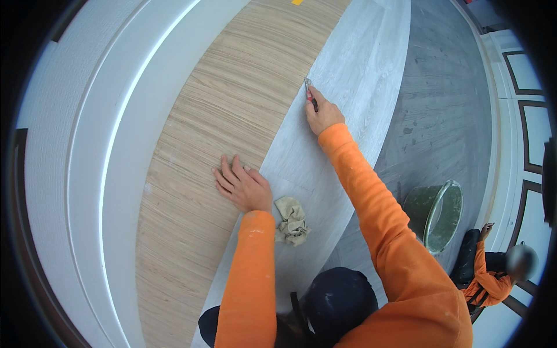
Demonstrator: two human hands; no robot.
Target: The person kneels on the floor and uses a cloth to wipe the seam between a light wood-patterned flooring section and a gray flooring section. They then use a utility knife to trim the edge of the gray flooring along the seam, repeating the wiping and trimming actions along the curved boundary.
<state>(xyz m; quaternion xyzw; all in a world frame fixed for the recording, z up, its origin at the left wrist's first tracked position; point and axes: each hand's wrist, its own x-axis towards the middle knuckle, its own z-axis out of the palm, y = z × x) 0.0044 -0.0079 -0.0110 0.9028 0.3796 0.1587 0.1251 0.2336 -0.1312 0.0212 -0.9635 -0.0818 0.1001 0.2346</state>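
Note:
My right hand [325,115] is closed around a small knife-like tool [309,91] with a metal end and a red and black handle. Its tip touches the straight seam between a tan wood-grain surface [232,87] and a pale grey wood-look strip [360,75]. My left hand [246,187] rests with fingers spread on the tan surface, close to that same seam. Just right of the left wrist, a crumpled beige cloth [292,221] lies on the grey strip.
A green bucket [422,207] lies tipped on the dark grey floor [429,116] at right. Beyond it, another person [490,278] in orange sits by a white panelled wall [510,139]. A white wall edge [116,145] curves along the left. My knees [342,301] are at the bottom.

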